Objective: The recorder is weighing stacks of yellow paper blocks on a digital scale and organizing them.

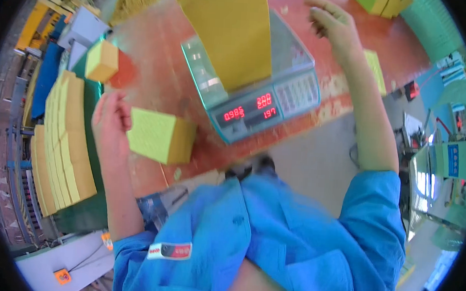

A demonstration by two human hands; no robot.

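Firstly, one scale [297, 91], grey-white, set on a red, worn tabletop [159, 50]; its front panel bears a lit display [248, 109] with red digits, and a keypad to the right of this. Upon the scale: one tall block [229, 38], yellow-brown, upright, its upper end cut off by the edge of the view.

Left hand [112, 119]: over the left part of the tabletop, back upward, fingers loosely bent; grip fairly wide and bare. Nearest item: one block with a pale yellow face [153, 134] and a darker side, just right of the hand; whether they touch cannot be told.

Right hand [333, 29]: raised to the right of the scale, index finger outstretched, the others bent; grip loose, partly wide, bare.

Further items, left side: one small block [102, 61], tan, beyond the left hand; a row of tall yellow stacks [65, 140], side by side on a green surface [82, 216].

Far side: a heap of loose yellow material [140, 1]; a yellow bundle [380, 2] at the upper right. Beside the right forearm: one flat yellow piece [374, 71], partly hidden.

Clothing: one blue jacket [212, 224], sleeves ending near the elbows, a red-and-white label on the chest.
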